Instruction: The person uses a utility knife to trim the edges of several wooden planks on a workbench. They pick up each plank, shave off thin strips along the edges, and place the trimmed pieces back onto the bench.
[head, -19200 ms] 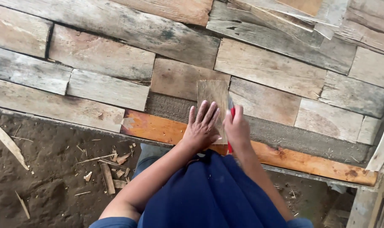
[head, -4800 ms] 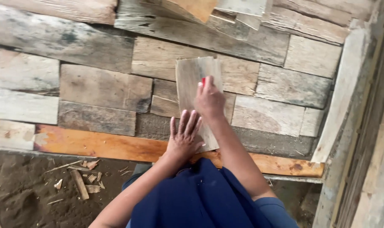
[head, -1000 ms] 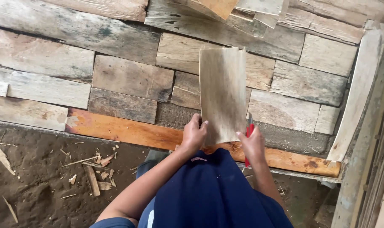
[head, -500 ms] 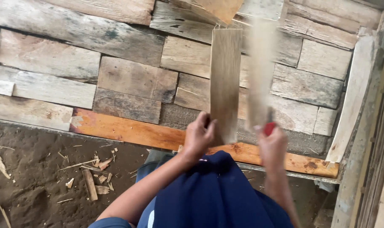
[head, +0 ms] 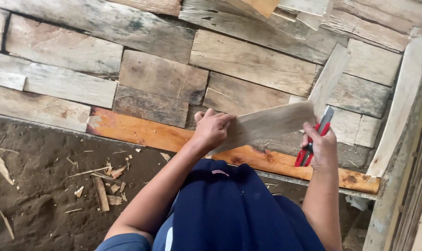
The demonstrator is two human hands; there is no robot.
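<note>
Pale, weathered wood fills the grip of the left hand (head: 214, 131), whose fingers are clamped over the near end of a thin plank (head: 266, 124); the plank lies almost level across the middle of the frame, its far end just beside the right hand (head: 320, 148). That hand is wrapped tight around a red-handled utility knife (head: 313, 142), blade end up, close to the plank's right edge. Behind both stands a wall of stacked boards (head: 248, 60), with an orange board (head: 155, 135) along its foot and wood chips (head: 104, 186) on the dirt at lower left. A clean cut probably calls for a braced plank, the left fingers clear of the blade's path, and strokes directed away from the body. Half a second earlier the plank stood upright against the wall; it is now swung flat, rightward.
</note>
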